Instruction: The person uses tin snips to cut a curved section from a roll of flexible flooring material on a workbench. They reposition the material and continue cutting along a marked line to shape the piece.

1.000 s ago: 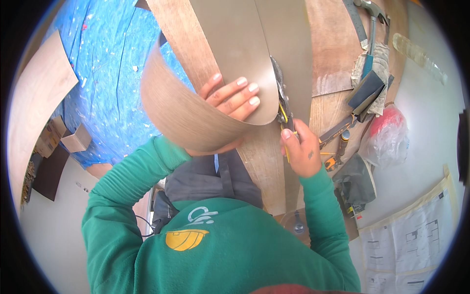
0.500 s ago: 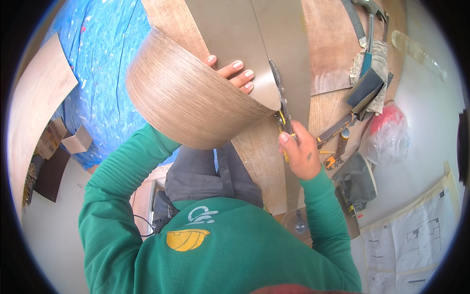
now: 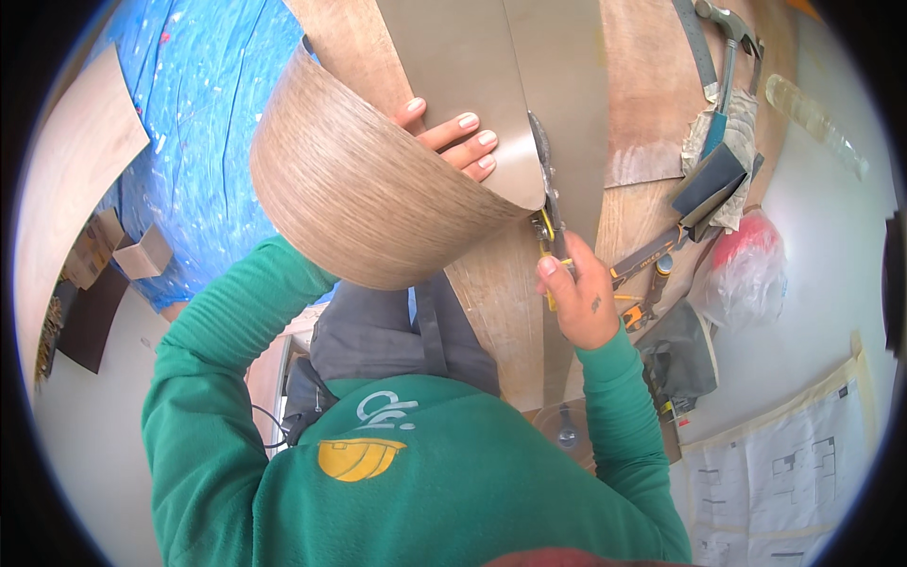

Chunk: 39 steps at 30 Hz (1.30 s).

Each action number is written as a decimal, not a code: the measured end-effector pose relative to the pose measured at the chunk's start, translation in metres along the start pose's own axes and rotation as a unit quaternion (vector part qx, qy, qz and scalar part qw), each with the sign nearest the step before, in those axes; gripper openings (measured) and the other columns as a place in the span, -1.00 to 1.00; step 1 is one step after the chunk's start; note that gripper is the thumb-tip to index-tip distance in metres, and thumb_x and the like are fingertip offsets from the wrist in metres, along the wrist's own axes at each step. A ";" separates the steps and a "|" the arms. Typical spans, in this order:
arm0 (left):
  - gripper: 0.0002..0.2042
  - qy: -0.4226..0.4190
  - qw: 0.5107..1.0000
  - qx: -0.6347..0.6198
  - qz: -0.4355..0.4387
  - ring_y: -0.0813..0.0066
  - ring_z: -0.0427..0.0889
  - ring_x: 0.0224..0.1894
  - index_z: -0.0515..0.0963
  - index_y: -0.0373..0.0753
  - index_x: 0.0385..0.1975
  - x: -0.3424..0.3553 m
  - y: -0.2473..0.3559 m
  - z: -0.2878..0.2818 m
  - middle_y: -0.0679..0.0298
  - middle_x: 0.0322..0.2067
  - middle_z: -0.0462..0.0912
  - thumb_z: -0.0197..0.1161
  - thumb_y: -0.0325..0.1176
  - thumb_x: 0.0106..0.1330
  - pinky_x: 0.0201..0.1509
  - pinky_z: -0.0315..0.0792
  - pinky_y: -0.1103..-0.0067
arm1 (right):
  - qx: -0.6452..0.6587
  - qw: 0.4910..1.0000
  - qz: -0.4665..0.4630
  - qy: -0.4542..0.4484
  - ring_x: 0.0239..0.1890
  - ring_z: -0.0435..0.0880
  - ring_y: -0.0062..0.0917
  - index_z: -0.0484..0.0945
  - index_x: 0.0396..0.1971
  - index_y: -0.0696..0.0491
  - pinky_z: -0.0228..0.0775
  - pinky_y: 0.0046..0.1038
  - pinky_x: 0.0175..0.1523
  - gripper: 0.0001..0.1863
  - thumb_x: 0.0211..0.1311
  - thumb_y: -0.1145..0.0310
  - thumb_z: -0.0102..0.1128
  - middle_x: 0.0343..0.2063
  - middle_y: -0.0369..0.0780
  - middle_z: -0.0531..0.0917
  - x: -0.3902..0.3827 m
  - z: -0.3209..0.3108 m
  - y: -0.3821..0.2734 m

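Observation:
A laminate sheet (image 3: 453, 47), grey-brown on this face, lies on the wooden worktop with a straight slit running up it. Its near left part curls up and over as a wood-grain strip (image 3: 359, 198). My left hand (image 3: 453, 142) rests inside the curl, fingers spread flat on the sheet's smooth face; palm and wrist are hidden behind the strip. My right hand (image 3: 584, 295) is closed around the yellow handles of a pair of tin snips (image 3: 545, 170). The dark blades sit in the slit, at the right edge of the curled strip.
To the right lie a claw hammer (image 3: 726, 80), a dark sanding block (image 3: 709, 187), a utility knife (image 3: 638, 315) and a plastic bag (image 3: 746, 269). A blue tarp (image 3: 203, 132) covers the left side, near cardboard boxes (image 3: 142, 253). Taped paper plans (image 3: 779, 472) are at lower right.
The view has shifted slightly, moving the scene a little. Both hands and the snips keep nearly the same places on the sheet.

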<state>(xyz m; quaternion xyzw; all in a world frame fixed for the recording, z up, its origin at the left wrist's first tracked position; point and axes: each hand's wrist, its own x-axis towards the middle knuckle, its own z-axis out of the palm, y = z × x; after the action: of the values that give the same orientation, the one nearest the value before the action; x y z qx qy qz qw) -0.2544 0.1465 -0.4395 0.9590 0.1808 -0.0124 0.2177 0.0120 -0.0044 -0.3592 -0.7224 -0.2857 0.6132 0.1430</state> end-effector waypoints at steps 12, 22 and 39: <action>-0.42 0.023 0.999 -0.014 -0.022 0.43 0.24 0.61 0.15 -0.06 0.59 -0.004 0.003 0.011 0.32 0.60 0.24 -0.12 0.05 0.69 0.72 0.04 0.13 | 0.014 0.999 0.028 0.020 -0.47 0.50 -0.61 0.57 -0.05 0.22 0.42 -0.42 -0.32 -0.64 0.50 0.18 0.28 -0.54 -0.23 0.56 -0.002 0.004 0.001; -0.41 0.029 0.999 -0.026 -0.025 0.41 0.26 0.60 0.18 -0.06 0.57 -0.003 0.006 0.009 0.31 0.58 0.27 -0.12 0.07 0.68 0.72 0.03 0.12 | 0.010 1.000 0.012 0.009 -0.48 0.50 -0.62 0.57 -0.03 0.23 0.42 -0.43 -0.32 -0.59 0.51 0.12 0.27 -0.54 -0.25 0.56 0.000 0.000 0.000; -0.41 0.036 0.998 -0.043 -0.020 0.37 0.28 0.59 0.22 -0.07 0.55 -0.001 0.005 0.012 0.30 0.55 0.31 -0.11 0.10 0.67 0.71 0.01 0.09 | 0.032 0.998 0.055 0.005 -0.47 0.50 -0.65 0.58 -0.07 0.22 0.41 -0.46 -0.33 -0.59 0.51 0.10 0.27 -0.53 -0.27 0.57 0.001 0.001 -0.008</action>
<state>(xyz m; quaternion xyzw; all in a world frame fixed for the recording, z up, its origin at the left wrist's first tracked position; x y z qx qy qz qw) -0.2528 0.1376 -0.4480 0.9448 0.2082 0.0256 0.2517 0.0095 0.0027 -0.3560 -0.7353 -0.2251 0.6251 0.1338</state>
